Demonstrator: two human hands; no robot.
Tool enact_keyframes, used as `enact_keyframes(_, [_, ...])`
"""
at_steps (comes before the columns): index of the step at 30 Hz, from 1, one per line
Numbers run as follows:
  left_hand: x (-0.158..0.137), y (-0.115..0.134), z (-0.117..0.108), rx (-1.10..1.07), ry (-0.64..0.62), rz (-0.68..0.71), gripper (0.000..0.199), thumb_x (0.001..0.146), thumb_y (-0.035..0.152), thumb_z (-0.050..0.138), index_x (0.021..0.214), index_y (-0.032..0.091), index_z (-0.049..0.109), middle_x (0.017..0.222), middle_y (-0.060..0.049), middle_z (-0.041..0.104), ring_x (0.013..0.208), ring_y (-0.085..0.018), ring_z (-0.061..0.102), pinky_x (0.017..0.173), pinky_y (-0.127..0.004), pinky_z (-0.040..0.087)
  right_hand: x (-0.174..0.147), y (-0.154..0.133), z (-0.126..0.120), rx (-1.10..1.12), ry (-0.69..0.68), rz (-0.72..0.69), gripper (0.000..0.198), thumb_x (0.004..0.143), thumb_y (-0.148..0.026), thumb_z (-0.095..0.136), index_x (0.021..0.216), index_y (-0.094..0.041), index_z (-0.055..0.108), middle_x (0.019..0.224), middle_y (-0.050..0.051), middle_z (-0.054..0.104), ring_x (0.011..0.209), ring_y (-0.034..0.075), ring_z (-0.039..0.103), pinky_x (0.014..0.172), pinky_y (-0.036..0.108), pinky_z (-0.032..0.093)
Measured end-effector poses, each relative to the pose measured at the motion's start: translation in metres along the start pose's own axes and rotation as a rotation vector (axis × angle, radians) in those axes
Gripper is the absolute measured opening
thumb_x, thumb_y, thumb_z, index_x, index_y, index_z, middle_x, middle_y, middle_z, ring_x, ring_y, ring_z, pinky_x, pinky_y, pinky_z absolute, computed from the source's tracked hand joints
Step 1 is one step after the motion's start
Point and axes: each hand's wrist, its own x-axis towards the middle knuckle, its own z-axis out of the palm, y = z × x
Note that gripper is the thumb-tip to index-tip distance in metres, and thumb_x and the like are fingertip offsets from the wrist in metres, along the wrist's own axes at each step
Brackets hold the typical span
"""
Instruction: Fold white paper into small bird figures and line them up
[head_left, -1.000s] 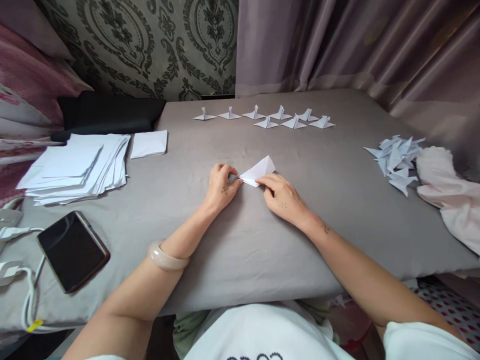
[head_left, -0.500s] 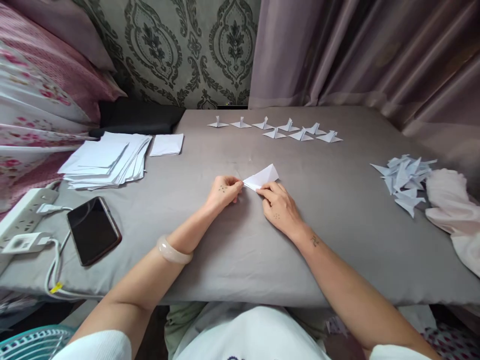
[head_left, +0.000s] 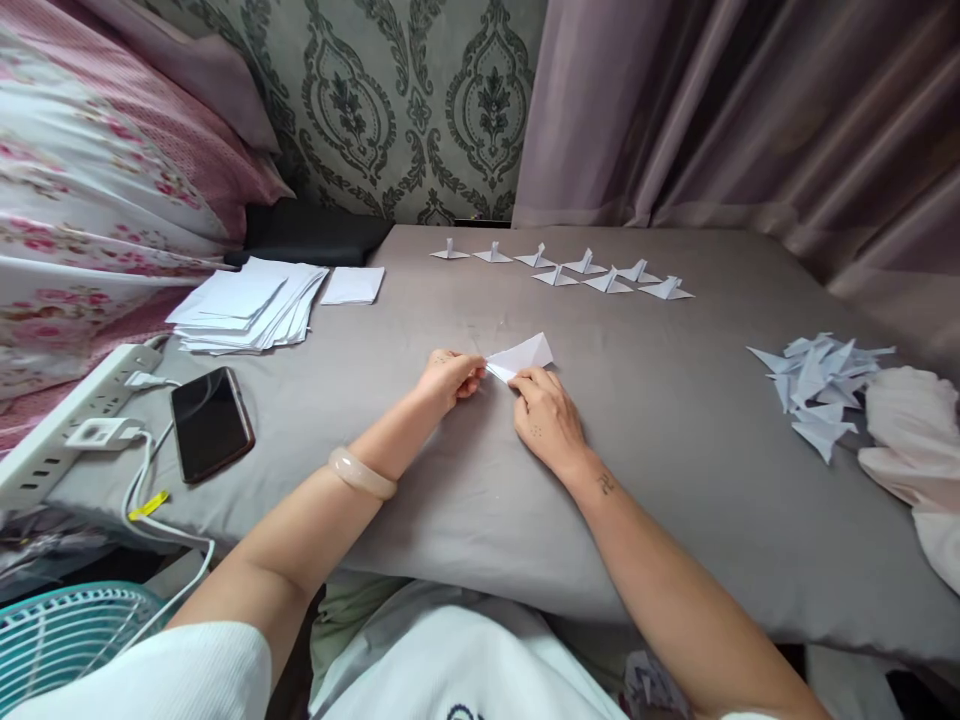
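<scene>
A folded piece of white paper [head_left: 525,354] with a pointed left end lies between my two hands, over the middle of the table. My left hand [head_left: 453,377] pinches its left tip between thumb and fingers. At the paper's lower edge, the fingers of my right hand [head_left: 549,412] are pressed down on it and partly cover it. Several white folded paper birds [head_left: 587,264] stand in two rows farther back. To the right lies a heap of pointed folded paper pieces [head_left: 823,372].
A stack of white paper sheets [head_left: 244,312] and a smaller paper pile [head_left: 353,286] lie at the left. Nearer are a phone [head_left: 212,425], a power strip [head_left: 79,415] and cables. Pale cloth [head_left: 911,430] sits at the right edge. A teal fan [head_left: 75,645] stands below left.
The camera view has turned slightly to the left, so the surroundings sit farther right. Both hands keep nearly the same hold on the folded paper.
</scene>
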Motion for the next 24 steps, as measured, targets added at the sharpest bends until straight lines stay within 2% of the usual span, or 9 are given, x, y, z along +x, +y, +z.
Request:
enact_keyframes(5, [0.001, -0.001, 0.005, 0.038, -0.023, 0.007, 0.025, 0.074, 0.019, 0.067, 0.054, 0.014, 0.053, 0.043, 0.002, 0.049, 0.034, -0.004, 0.035, 0.037, -0.021, 0.019, 0.0, 0.001, 0.001, 0.012, 0.007, 0.006, 0.036, 0.08, -0.003, 0.041, 0.099, -0.018, 0.068, 0.105, 0.01, 0.065, 0.097, 0.023, 0.055, 0.084, 0.034, 0.046])
enact_keyframes(11, [-0.005, 0.0, 0.011, 0.086, 0.013, 0.039, 0.018, 0.072, 0.017, 0.068, 0.058, 0.013, 0.057, 0.052, 0.001, 0.057, 0.033, -0.002, 0.032, 0.036, -0.021, 0.019, 0.001, 0.002, 0.001, 0.042, 0.016, 0.011, 0.036, 0.079, -0.003, 0.04, 0.098, -0.017, 0.067, 0.103, 0.011, 0.065, 0.098, 0.024, 0.055, 0.085, 0.035, 0.045])
enact_keyframes(18, [-0.009, 0.0, 0.01, 0.098, -0.002, 0.054, 0.016, 0.075, 0.017, 0.065, 0.061, 0.013, 0.058, 0.052, 0.001, 0.058, 0.031, -0.003, 0.033, 0.036, -0.022, 0.019, 0.001, 0.003, 0.003, 0.003, 0.033, 0.016, 0.044, 0.079, -0.003, 0.041, 0.114, -0.02, 0.064, 0.105, 0.01, 0.065, 0.098, 0.024, 0.056, 0.081, 0.034, 0.046])
enact_keyframes(24, [-0.011, -0.001, 0.011, 0.099, -0.001, 0.066, 0.014, 0.077, 0.017, 0.063, 0.066, 0.012, 0.059, 0.056, 0.0, 0.06, 0.03, -0.002, 0.035, 0.034, -0.02, 0.02, -0.002, -0.002, 0.0, -0.071, -0.003, -0.005, 0.041, 0.081, -0.004, 0.044, 0.109, -0.022, 0.068, 0.106, 0.01, 0.064, 0.096, 0.023, 0.055, 0.078, 0.034, 0.046])
